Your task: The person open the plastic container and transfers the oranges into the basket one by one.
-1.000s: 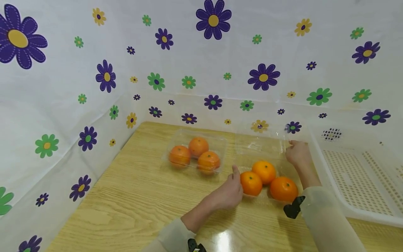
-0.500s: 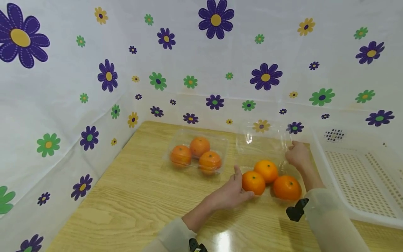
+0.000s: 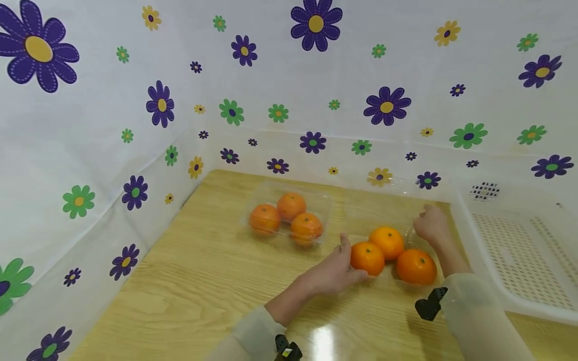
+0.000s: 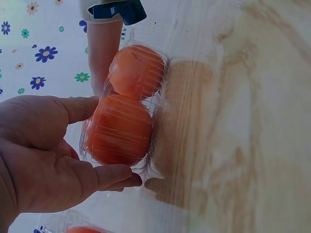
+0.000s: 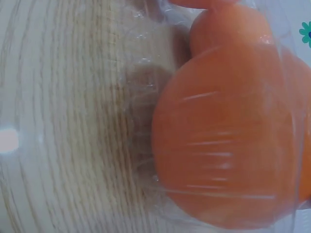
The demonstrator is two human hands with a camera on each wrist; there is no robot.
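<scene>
A clear plastic clamshell box holds three mandarins, one of them the front-right mandarin [image 3: 416, 266]. Its see-through lid [image 3: 375, 208] stands open at the back. My left hand [image 3: 331, 271] grips the box's front-left corner, thumb along the front and a finger up the left side. In the left wrist view, two mandarins [image 4: 119, 130] show through the ribbed plastic beside that hand. My right hand [image 3: 432, 224] is at the back right with fingers curled at the lid's right edge; its fingertips are partly hidden. One mandarin [image 5: 223, 141] fills much of the right wrist view behind the plastic.
Behind and left stands another clear box with three mandarins [image 3: 291, 206], its lid down over them. A white perforated basket [image 3: 519, 260] sits right of my right arm. Flower-printed cloth [image 3: 271, 70] walls the wooden table [image 3: 203, 265] at the back and left.
My left thumb has come round to the front of the box. The open lid has shifted and tilts lower at the back. The right hand stays near the lid's edge.
</scene>
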